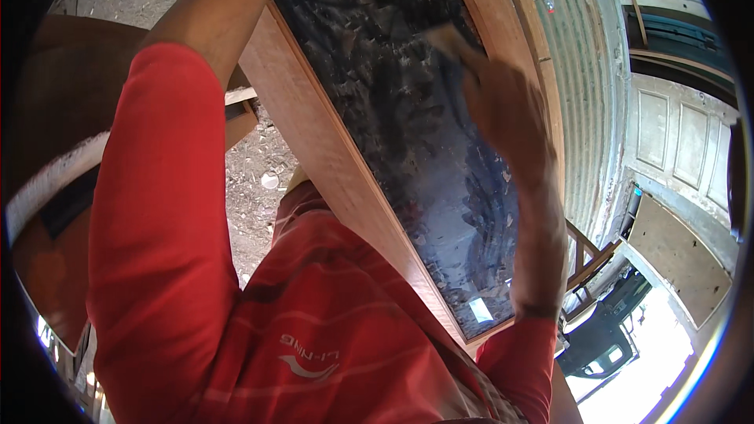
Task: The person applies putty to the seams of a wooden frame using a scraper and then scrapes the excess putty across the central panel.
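A long dark glass-like panel (385,118), smeared and streaked, is set in a reddish-brown wooden frame (302,110) that lies slanted in front of me. My right hand (503,102), blurred by motion, is over the panel near the frame's right side. Its fingers are closed on a small pale tan piece (446,39), held low over the dark surface; the blur hides its exact kind. My left arm (216,16) stretches across to the frame's far end, and the hand itself is cut off by the upper edge of the view.
Dirt ground with wood chips (263,161) shows on the left, beside dark brown curved-looking boards (71,94). To the right are a corrugated metal sheet (589,94), a pale panelled door (679,133) and a dark vehicle (605,341) in a bright opening.
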Action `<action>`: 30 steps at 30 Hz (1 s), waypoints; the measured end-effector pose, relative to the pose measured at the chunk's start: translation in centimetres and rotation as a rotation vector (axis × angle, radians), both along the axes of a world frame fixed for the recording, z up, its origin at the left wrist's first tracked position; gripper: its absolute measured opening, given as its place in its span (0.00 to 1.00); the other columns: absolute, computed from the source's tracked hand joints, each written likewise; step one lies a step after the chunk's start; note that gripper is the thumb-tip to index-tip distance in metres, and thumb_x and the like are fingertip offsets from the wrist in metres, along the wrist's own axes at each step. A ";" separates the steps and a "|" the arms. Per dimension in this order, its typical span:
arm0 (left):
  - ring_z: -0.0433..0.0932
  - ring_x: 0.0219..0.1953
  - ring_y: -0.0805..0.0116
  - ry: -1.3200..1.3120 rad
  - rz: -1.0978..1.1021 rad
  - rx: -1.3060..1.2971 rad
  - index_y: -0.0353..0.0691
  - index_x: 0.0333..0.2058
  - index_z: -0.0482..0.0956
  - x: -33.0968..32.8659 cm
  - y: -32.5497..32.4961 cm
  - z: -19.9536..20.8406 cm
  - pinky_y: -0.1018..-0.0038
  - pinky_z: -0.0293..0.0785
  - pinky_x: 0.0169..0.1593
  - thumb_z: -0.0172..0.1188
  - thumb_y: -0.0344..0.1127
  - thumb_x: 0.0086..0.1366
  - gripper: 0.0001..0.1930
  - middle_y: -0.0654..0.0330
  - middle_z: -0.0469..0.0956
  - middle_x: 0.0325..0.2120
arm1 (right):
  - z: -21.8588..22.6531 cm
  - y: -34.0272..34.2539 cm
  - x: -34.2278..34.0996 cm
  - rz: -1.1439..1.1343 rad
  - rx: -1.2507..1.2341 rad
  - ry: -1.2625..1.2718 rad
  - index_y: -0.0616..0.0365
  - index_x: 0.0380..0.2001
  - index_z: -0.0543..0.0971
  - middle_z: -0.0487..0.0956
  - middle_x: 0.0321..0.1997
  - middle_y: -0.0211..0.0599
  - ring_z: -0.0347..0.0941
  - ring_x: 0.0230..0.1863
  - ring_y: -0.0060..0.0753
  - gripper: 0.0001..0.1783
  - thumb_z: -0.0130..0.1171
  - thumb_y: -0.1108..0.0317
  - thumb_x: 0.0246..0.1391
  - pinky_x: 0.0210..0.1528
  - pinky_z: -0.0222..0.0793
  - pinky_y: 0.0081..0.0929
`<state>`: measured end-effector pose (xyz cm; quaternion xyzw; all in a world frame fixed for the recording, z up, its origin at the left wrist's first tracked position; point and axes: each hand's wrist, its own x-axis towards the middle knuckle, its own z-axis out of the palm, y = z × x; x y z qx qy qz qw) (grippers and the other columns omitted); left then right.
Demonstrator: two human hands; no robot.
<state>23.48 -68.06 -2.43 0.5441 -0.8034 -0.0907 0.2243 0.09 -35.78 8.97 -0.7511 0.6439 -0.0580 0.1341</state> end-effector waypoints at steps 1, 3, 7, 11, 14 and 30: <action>0.86 0.38 0.41 0.004 0.068 0.081 0.33 0.42 0.88 -0.4 0.4 0.1 0.47 0.76 0.43 0.55 0.75 0.66 0.42 0.39 0.86 0.31 | -0.1 1.6 -0.2 0.003 0.010 0.010 0.55 0.56 0.83 0.83 0.39 0.54 0.83 0.40 0.59 0.18 0.58 0.61 0.69 0.44 0.77 0.56; 0.86 0.40 0.41 -0.041 0.057 0.187 0.36 0.45 0.88 -0.7 -1.0 1.9 0.46 0.76 0.45 0.55 0.74 0.66 0.40 0.38 0.86 0.33 | -0.9 4.1 -0.6 -0.156 0.138 0.119 0.55 0.58 0.83 0.84 0.39 0.53 0.83 0.39 0.59 0.18 0.56 0.62 0.70 0.44 0.77 0.54; 0.86 0.42 0.43 0.018 -0.155 0.208 0.41 0.52 0.86 -1.0 -0.1 1.1 0.46 0.77 0.46 0.56 0.73 0.67 0.38 0.37 0.86 0.37 | -0.2 0.0 -0.9 -0.113 0.120 0.047 0.51 0.60 0.82 0.84 0.41 0.56 0.83 0.42 0.61 0.19 0.55 0.62 0.70 0.48 0.77 0.55; 0.85 0.51 0.41 -0.069 0.046 0.134 0.43 0.56 0.85 -0.5 -0.5 0.9 0.49 0.79 0.54 0.56 0.73 0.67 0.39 0.37 0.85 0.47 | 0.3 1.1 -0.4 -0.091 0.200 0.115 0.51 0.60 0.82 0.84 0.43 0.57 0.83 0.44 0.62 0.20 0.54 0.61 0.70 0.49 0.76 0.55; 0.82 0.57 0.40 -0.099 -0.020 0.349 0.39 0.57 0.84 -2.9 1.1 2.0 0.49 0.76 0.59 0.55 0.72 0.68 0.40 0.38 0.83 0.53 | -0.5 1.7 -1.9 -0.165 0.135 0.111 0.52 0.60 0.82 0.83 0.43 0.57 0.82 0.44 0.63 0.20 0.55 0.62 0.70 0.50 0.76 0.55; 0.82 0.55 0.42 0.007 0.036 0.307 0.36 0.53 0.85 -1.6 0.0 1.0 0.46 0.78 0.56 0.59 0.77 0.61 0.45 0.40 0.85 0.50 | 1.2 0.5 0.2 -0.111 0.289 0.222 0.55 0.58 0.82 0.82 0.38 0.54 0.82 0.40 0.61 0.18 0.54 0.64 0.70 0.46 0.77 0.53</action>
